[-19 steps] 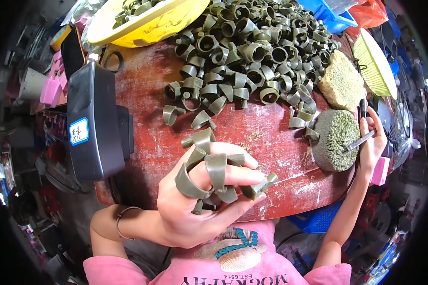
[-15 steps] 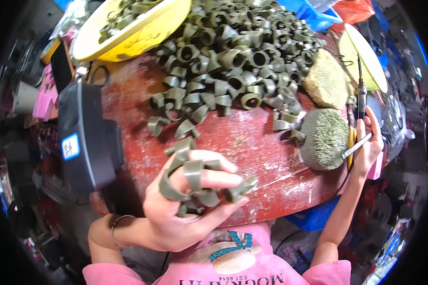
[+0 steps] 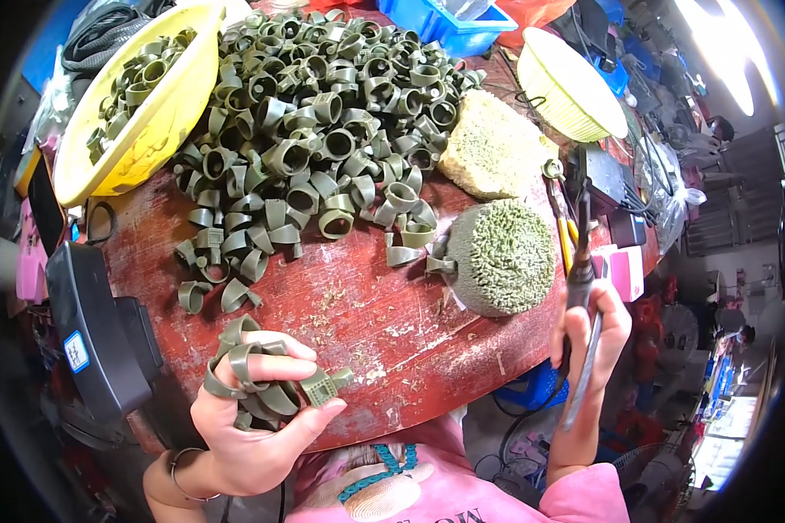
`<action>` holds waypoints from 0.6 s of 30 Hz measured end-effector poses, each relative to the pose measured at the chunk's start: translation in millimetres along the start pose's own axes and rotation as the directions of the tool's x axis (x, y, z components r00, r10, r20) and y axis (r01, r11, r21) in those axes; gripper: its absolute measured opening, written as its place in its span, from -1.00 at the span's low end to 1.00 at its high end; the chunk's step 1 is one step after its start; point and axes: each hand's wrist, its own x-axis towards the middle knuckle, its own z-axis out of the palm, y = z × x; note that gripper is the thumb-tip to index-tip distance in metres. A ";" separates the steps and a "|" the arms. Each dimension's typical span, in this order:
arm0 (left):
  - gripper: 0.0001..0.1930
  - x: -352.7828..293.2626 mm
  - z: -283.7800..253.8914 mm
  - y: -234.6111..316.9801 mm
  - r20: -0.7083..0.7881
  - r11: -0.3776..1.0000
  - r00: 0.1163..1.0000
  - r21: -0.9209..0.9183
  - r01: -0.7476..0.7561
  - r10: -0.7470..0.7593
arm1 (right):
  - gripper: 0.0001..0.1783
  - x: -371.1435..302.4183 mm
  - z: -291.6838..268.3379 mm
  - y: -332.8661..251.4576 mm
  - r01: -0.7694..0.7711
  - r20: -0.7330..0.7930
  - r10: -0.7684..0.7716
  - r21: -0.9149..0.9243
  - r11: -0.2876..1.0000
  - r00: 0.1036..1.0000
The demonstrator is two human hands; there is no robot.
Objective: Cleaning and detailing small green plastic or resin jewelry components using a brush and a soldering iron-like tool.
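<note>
- A person's left hand (image 3: 244,418) holds several olive-green plastic rings (image 3: 253,383) over the near edge of a round, worn red worktop (image 3: 384,322), fingers curled shut around them.
- The right hand (image 3: 589,327) clamps a slim black-handled tool (image 3: 582,288) beside a green bristly dome (image 3: 504,254).
- A heap of matching green rings (image 3: 323,113) covers the worktop's far half, next to a yellow plastic bowl (image 3: 161,113).

Round worktop (image 3: 392,322) of worn red-brown wood, scratched and chipped pale in places. At its far left, a yellow bowl (image 3: 170,113); at far right, a pale yellow basket (image 3: 576,87) tilted on its side. Beyond, a blue plastic tray (image 3: 449,26). Left of the worktop, a black box (image 3: 92,327) with a small label. Strong white light (image 3: 715,52) in the upper right corner. Lower right, dim cluttered floor (image 3: 724,418), details too small to tell.
</note>
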 end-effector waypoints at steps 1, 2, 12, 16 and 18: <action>-0.63 0.0 1.1 0.5 -0.004 0.998 0.999 -0.036 0.047 -0.047 | -0.85 -8.1 2.2 2.1 -0.008 -0.040 0.004 -0.093 0.996 0.999; -0.63 0.4 2.1 0.2 -0.009 0.993 0.995 -0.070 0.094 -0.094 | -0.83 -15.2 5.0 4.5 -0.020 -0.078 0.005 -0.183 0.983 0.997; -0.66 3.4 6.7 0.4 0.011 0.983 0.984 -0.031 0.180 -0.180 | -0.66 -38.3 2.2 20.0 0.094 0.007 -0.117 -0.641 0.762 0.993; -0.65 2.3 6.8 -1.6 0.003 0.975 0.977 -0.062 0.214 -0.215 | -0.66 -40.2 3.8 17.6 0.045 -0.007 -0.064 -0.630 0.775 0.998; -0.65 1.3 6.4 -3.4 0.006 0.972 0.974 -0.067 0.227 -0.227 | -0.67 -40.1 5.3 17.2 0.038 0.003 -0.048 -0.638 0.769 0.999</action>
